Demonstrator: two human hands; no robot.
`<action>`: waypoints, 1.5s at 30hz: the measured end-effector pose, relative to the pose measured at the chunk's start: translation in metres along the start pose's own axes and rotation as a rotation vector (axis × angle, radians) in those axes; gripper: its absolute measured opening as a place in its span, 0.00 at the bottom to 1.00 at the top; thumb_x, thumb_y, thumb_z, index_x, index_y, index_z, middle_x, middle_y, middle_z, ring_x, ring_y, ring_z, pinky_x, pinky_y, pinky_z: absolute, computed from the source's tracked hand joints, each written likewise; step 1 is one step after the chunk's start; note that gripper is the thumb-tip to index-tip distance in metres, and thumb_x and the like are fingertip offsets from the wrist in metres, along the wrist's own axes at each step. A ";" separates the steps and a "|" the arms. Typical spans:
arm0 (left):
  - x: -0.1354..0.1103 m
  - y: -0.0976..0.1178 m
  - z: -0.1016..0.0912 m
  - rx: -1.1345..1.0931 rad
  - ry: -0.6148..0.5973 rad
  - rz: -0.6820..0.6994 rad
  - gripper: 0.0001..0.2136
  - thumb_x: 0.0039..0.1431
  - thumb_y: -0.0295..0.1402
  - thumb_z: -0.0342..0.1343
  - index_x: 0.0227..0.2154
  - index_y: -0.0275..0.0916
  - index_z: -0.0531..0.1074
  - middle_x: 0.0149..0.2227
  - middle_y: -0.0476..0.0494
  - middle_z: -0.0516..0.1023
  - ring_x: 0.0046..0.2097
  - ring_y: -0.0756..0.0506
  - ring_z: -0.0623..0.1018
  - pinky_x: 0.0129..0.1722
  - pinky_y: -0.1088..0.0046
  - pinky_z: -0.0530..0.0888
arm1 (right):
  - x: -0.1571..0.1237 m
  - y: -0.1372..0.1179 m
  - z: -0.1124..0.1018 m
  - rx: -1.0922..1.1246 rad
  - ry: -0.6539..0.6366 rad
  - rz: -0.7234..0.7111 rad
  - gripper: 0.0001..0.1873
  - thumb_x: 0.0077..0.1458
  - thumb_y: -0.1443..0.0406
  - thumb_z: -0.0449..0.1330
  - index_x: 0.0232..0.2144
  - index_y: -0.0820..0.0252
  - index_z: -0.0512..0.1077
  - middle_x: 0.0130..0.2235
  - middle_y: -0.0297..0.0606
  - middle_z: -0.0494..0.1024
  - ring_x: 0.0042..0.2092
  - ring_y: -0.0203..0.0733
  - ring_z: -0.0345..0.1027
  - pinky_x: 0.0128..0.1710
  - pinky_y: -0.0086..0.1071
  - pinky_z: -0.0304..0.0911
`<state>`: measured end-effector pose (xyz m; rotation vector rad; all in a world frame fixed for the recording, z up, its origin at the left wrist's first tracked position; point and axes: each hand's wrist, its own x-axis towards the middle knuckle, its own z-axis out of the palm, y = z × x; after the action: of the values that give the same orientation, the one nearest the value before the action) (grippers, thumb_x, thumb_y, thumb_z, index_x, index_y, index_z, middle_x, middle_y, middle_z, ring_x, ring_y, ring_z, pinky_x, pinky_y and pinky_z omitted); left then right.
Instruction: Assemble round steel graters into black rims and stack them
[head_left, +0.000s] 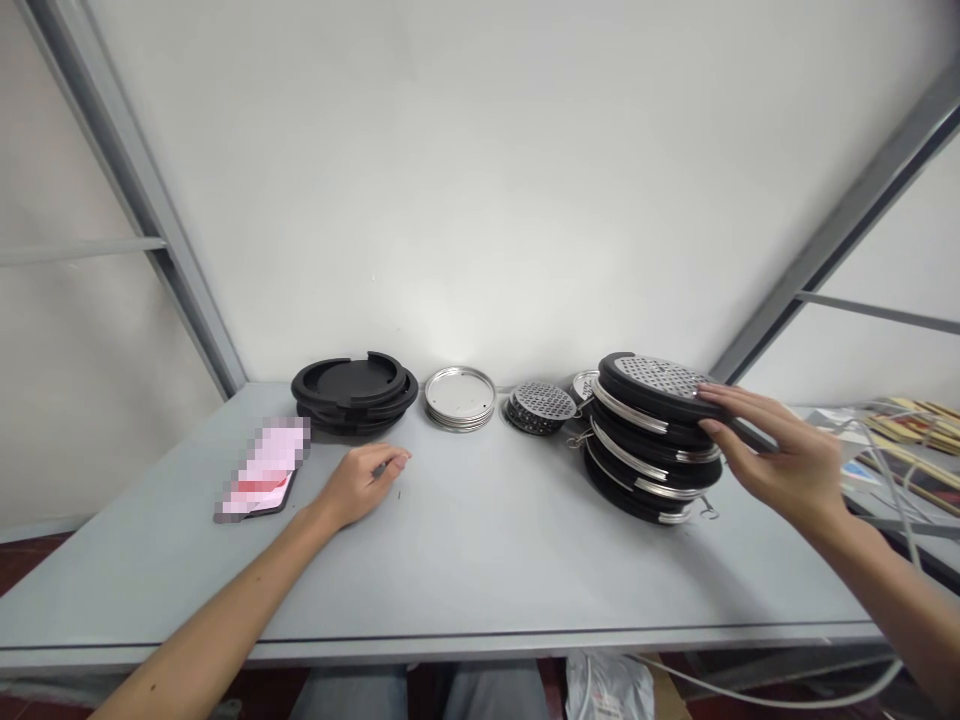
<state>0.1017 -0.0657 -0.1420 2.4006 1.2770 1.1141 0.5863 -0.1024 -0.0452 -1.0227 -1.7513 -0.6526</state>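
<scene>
At the right, my right hand (787, 455) grips the edge of the top black round disc (651, 374), fingers over the rim and thumb against its side. That disc has a perforated metal plate set in its top. It crowns a leaning stack of black discs (637, 465) with shiny metal bands and small wire clips. My left hand (365, 484) rests on the table with its fingers curled together and nothing visible in them. Beyond it lie a pile of black plastic rings (352, 392), a stack of round metal lids (460, 395) and perforated metal discs (544, 402).
A phone (264, 470) with a blurred screen lies left on the grey table (480, 560). Another round metal piece (585, 384) is partly hidden behind the tall stack. White cables (892, 480) and flat yellowish pieces (919, 425) are at the far right. A plastic bag (609, 688) sits below the front edge.
</scene>
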 end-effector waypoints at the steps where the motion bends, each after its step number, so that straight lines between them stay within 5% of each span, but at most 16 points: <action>1: 0.000 0.000 0.000 -0.002 0.000 0.000 0.16 0.66 0.40 0.47 0.35 0.39 0.77 0.34 0.46 0.82 0.37 0.45 0.80 0.41 0.71 0.75 | 0.000 0.001 0.001 -0.003 0.009 -0.018 0.14 0.50 0.67 0.65 0.42 0.58 0.77 0.42 0.43 0.81 0.45 0.50 0.75 0.52 0.45 0.69; 12: 0.000 0.002 -0.001 -0.014 0.001 0.016 0.16 0.66 0.40 0.46 0.32 0.40 0.77 0.36 0.45 0.82 0.38 0.45 0.80 0.40 0.70 0.75 | 0.005 -0.009 -0.006 -0.011 -0.091 0.013 0.14 0.54 0.63 0.60 0.44 0.56 0.75 0.44 0.44 0.79 0.49 0.52 0.73 0.53 0.45 0.67; 17: 0.001 0.004 -0.002 0.013 -0.032 0.023 0.16 0.66 0.39 0.46 0.31 0.39 0.77 0.35 0.45 0.82 0.36 0.45 0.80 0.39 0.71 0.75 | 0.008 -0.022 -0.004 -0.161 0.118 -0.042 0.20 0.52 0.65 0.58 0.49 0.54 0.72 0.49 0.45 0.76 0.51 0.54 0.71 0.54 0.48 0.65; 21: 0.002 0.006 -0.001 0.023 -0.026 0.010 0.14 0.65 0.38 0.48 0.35 0.40 0.78 0.35 0.45 0.82 0.36 0.45 0.79 0.38 0.71 0.74 | 0.006 -0.059 0.014 -0.164 0.251 -0.131 0.22 0.49 0.64 0.57 0.49 0.51 0.70 0.48 0.43 0.76 0.49 0.55 0.72 0.50 0.50 0.68; 23: 0.002 0.005 0.000 0.023 -0.011 0.008 0.13 0.64 0.38 0.48 0.38 0.41 0.78 0.36 0.45 0.82 0.37 0.45 0.79 0.38 0.71 0.75 | 0.006 -0.086 0.031 -0.002 0.090 -0.176 0.20 0.50 0.66 0.57 0.46 0.49 0.71 0.41 0.39 0.78 0.44 0.50 0.74 0.45 0.46 0.70; 27: 0.003 0.001 0.003 0.029 -0.023 0.023 0.13 0.64 0.35 0.48 0.39 0.41 0.77 0.37 0.44 0.82 0.38 0.44 0.80 0.40 0.69 0.75 | 0.003 -0.135 0.087 0.331 -0.584 -0.170 0.16 0.58 0.68 0.51 0.46 0.50 0.73 0.38 0.38 0.80 0.39 0.45 0.73 0.42 0.41 0.69; 29: 0.003 -0.002 0.004 0.040 -0.039 0.028 0.12 0.64 0.35 0.48 0.40 0.41 0.77 0.38 0.44 0.82 0.39 0.44 0.80 0.41 0.69 0.76 | -0.001 -0.147 0.121 0.438 -0.759 -0.119 0.15 0.61 0.66 0.50 0.45 0.53 0.73 0.40 0.39 0.79 0.41 0.45 0.73 0.43 0.39 0.68; 35: 0.002 -0.004 0.005 0.065 -0.076 -0.009 0.15 0.60 0.39 0.54 0.47 0.41 0.75 0.51 0.43 0.78 0.51 0.41 0.77 0.54 0.63 0.72 | -0.020 -0.152 0.195 0.489 -0.700 -0.027 0.13 0.58 0.68 0.53 0.45 0.60 0.73 0.47 0.45 0.76 0.49 0.48 0.69 0.51 0.43 0.64; 45: 0.001 0.001 0.005 0.083 -0.199 0.017 0.19 0.60 0.44 0.55 0.51 0.41 0.74 0.53 0.41 0.76 0.55 0.38 0.74 0.57 0.58 0.70 | -0.036 -0.156 0.194 0.574 -0.807 0.055 0.17 0.61 0.58 0.54 0.47 0.61 0.73 0.50 0.47 0.74 0.53 0.48 0.66 0.55 0.42 0.61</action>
<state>0.1059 -0.0647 -0.1443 2.5127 1.2613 0.8156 0.3660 -0.0395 -0.1505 -0.9664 -2.3792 0.3714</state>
